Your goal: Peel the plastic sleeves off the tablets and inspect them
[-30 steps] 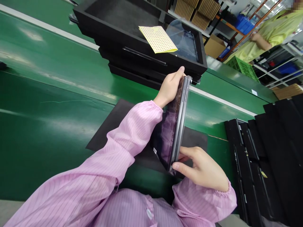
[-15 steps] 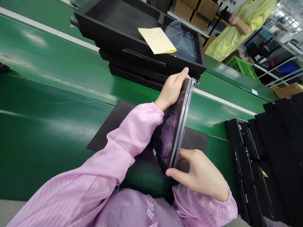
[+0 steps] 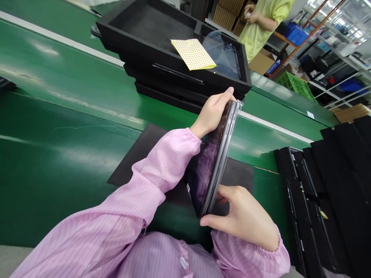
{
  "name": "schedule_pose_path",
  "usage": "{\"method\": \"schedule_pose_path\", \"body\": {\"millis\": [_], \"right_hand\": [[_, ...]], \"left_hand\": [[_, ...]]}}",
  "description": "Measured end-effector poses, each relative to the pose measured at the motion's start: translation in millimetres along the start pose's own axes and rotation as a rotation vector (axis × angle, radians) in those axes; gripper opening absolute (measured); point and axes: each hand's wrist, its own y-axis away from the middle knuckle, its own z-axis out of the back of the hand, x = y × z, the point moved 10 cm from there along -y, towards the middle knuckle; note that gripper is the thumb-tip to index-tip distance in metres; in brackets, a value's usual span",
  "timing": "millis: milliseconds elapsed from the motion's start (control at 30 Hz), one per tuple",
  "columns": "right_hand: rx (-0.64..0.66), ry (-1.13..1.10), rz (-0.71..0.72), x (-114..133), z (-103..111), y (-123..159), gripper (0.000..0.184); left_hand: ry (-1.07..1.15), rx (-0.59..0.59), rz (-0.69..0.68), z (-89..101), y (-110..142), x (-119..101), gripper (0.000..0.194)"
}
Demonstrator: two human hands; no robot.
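Note:
Two dark tablets (image 3: 206,170), pressed together face to back and partly in clear film, stand tilted on edge in front of me. Their slim grey sides with buttons face right, and a glossy dark screen faces left. My left hand (image 3: 213,112) is closed around the upper end, thumb along the top. At the lower end is my right hand (image 3: 243,218), its fingers behind the tablets and its thumb by the bottom corner. Those right fingertips are partly hidden. Beneath lies a black mat (image 3: 145,154) on the green bench (image 3: 69,162).
Stacked black foam trays (image 3: 174,83) stand ahead, with a yellow sticker sheet (image 3: 193,55) and a clear film disc (image 3: 216,44) on top. More black trays with thin devices (image 3: 315,193) stand at right. A person in yellow (image 3: 262,23) stands beyond the bench.
The tablets' lower end has shifted slightly left and down, with my right thumb a little lower. My view has moved slightly. The person in yellow appears further left.

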Motion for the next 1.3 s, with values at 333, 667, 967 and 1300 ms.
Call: {"method": "schedule_pose_path", "body": {"millis": [333, 667, 967, 1300], "right_hand": [[-0.002, -0.054, 0.016, 4, -2, -1, 0.032], [-0.194, -0.111, 0.136, 9, 20, 3, 0.035], [-0.376, -0.153, 0.140, 8, 36, 5, 0.037], [-0.764, -0.744, 0.316, -14, 64, 4, 0.065]], "left_hand": [[0.054, 0.076, 0.022, -10.2, 7, -13, 0.052], [0.055, 0.171, -0.057, -25.5, 20, -32, 0.059], [0.083, 0.234, -0.126, -34.5, 30, -36, 0.060], [-0.082, 0.444, -0.418, -56.3, 57, -55, 0.048]]}}
